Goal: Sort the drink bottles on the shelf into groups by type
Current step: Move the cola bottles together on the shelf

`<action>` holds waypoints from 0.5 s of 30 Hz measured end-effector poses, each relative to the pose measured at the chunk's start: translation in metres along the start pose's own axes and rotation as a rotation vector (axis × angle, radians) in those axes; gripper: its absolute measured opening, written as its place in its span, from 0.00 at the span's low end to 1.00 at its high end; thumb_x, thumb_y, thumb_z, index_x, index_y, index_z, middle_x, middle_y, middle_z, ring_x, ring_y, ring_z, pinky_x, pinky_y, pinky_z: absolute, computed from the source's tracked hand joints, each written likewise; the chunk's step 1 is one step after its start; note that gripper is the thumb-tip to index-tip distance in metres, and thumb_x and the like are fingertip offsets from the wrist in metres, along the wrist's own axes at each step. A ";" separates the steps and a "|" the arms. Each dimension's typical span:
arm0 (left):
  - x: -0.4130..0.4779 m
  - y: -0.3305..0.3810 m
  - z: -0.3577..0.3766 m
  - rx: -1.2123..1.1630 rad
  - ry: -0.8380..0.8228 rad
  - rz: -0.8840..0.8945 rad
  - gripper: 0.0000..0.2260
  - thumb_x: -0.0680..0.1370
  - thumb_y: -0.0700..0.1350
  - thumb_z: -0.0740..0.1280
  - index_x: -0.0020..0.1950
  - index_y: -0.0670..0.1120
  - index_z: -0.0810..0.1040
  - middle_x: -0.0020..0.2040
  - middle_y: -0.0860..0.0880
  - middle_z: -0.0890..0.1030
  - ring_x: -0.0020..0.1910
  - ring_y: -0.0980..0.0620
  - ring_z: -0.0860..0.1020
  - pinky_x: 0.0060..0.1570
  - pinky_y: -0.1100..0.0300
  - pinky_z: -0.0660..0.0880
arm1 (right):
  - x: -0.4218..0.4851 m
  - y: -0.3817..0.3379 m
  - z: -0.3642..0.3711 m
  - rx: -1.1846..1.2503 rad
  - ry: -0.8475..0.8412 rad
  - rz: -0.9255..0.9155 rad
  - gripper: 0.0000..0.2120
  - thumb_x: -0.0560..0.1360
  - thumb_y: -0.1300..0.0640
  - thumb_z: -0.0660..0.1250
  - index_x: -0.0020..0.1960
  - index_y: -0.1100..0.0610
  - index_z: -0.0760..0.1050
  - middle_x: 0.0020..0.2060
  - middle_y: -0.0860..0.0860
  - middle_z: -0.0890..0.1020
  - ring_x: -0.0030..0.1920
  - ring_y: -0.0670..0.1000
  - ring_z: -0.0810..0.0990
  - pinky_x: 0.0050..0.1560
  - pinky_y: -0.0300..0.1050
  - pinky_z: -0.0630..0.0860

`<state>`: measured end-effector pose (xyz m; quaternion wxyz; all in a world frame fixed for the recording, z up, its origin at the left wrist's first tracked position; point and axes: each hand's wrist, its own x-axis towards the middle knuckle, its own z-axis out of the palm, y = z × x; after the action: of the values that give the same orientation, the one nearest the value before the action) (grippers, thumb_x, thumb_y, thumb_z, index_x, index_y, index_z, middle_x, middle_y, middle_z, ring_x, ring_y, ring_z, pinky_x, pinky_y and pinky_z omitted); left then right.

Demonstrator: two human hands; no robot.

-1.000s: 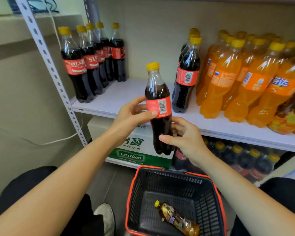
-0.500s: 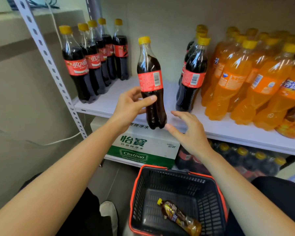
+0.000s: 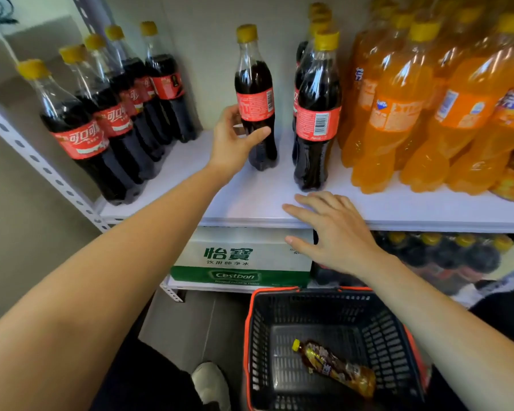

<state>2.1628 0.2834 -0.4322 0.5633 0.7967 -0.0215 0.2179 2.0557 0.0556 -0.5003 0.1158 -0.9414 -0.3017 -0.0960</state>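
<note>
Head view. A cola bottle is gripped at the waist by the left hand, thumb and fingers curled round it, its base at the shelf, between the cola row and a second cola cluster beside the orange sodas. The right hand lies flat and empty on the shelf edge. Sorting is judged partial: the colas are split in two groups, and one amber bottle is left in the basket.

One second ago both hands held the cola bottle in front of the shelf, in the middle of the frame. Now it has gone up and stands on the shelf, upper centre, and only the left hand grips it. The right hand has let go and lies flat on the shelf's front edge.
</note>
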 end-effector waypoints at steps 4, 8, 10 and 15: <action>0.014 -0.020 0.014 0.084 -0.103 0.081 0.31 0.74 0.36 0.78 0.73 0.42 0.67 0.63 0.47 0.76 0.58 0.52 0.76 0.54 0.70 0.76 | 0.001 0.002 -0.001 0.015 -0.001 -0.015 0.30 0.77 0.34 0.59 0.74 0.46 0.72 0.72 0.49 0.74 0.71 0.54 0.69 0.67 0.53 0.65; 0.022 -0.041 0.021 0.163 -0.146 0.084 0.32 0.74 0.41 0.79 0.73 0.42 0.68 0.67 0.47 0.77 0.60 0.52 0.76 0.56 0.65 0.77 | 0.002 0.005 0.001 0.030 0.017 -0.019 0.28 0.77 0.36 0.62 0.74 0.45 0.72 0.72 0.48 0.74 0.71 0.54 0.70 0.67 0.52 0.65; 0.033 -0.045 0.026 0.171 -0.139 0.092 0.31 0.73 0.42 0.79 0.71 0.40 0.69 0.65 0.49 0.77 0.60 0.51 0.76 0.53 0.72 0.75 | 0.003 0.006 0.003 0.043 0.022 -0.019 0.28 0.76 0.37 0.63 0.74 0.45 0.72 0.72 0.48 0.74 0.71 0.53 0.69 0.67 0.52 0.64; 0.058 -0.053 0.045 0.178 -0.108 0.070 0.28 0.74 0.44 0.78 0.69 0.40 0.70 0.62 0.49 0.78 0.59 0.51 0.78 0.55 0.67 0.76 | 0.005 0.009 0.006 0.075 0.066 -0.035 0.27 0.76 0.38 0.64 0.72 0.45 0.74 0.70 0.48 0.76 0.70 0.53 0.71 0.65 0.54 0.69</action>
<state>2.2442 0.2746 -0.4702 0.4803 0.8530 -0.0600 0.1952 2.0656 0.0531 -0.5061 0.1591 -0.9274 -0.3175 -0.1177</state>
